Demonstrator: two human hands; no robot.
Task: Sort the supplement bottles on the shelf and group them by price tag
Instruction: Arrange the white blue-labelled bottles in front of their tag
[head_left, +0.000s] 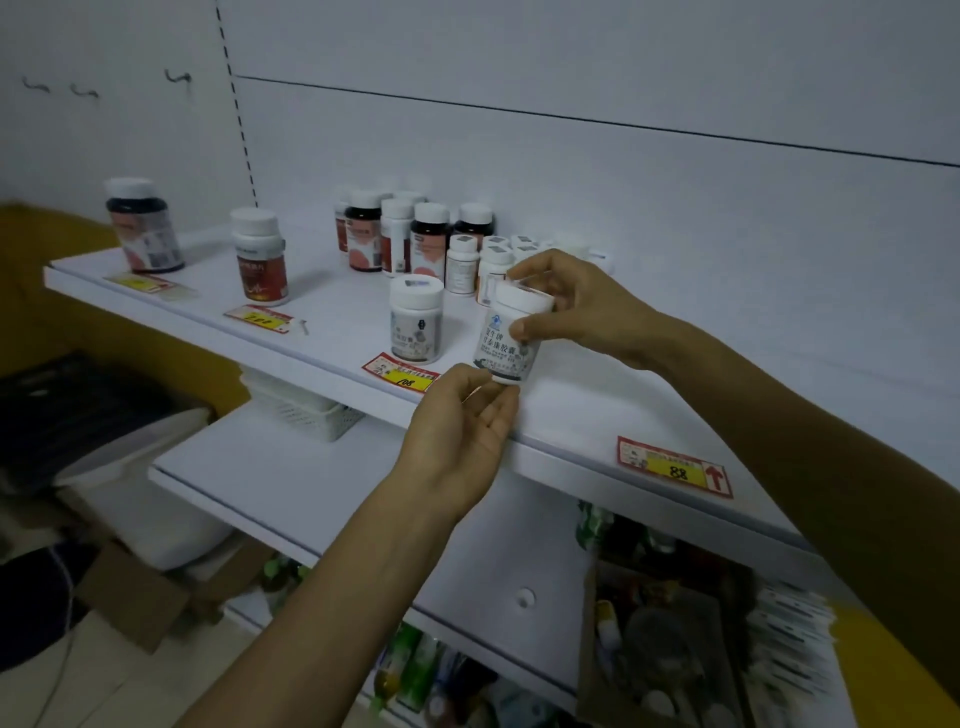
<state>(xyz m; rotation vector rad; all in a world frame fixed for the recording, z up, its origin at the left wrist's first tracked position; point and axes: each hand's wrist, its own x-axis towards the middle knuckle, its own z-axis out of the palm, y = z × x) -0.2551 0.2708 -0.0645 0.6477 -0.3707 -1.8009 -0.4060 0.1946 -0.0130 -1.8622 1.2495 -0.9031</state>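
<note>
My right hand (576, 306) grips a white supplement bottle (506, 340) by its cap and upper side, tilted, just above the white shelf (597, 410). My left hand (462, 431) touches the bottle's bottom edge with its fingertips from below. A matching white bottle (416, 325) stands behind the 108 price tag (402, 375). An 88 price tag (675, 467) lies on the shelf edge to the right. A cluster of dark and white bottles (415, 239) stands at the back. Further left stand a brown-labelled bottle (260, 257) behind a yellow tag (260, 318), and a dark bottle (143, 226) behind another tag (148, 285).
A lower white shelf (311, 499) holds a white plastic basket (306, 410). Below are green bottles (410, 670) and a cardboard box of goods (665, 639). Boxes and dark items lie on the floor at left. A white back panel (571, 156) rises behind the shelf.
</note>
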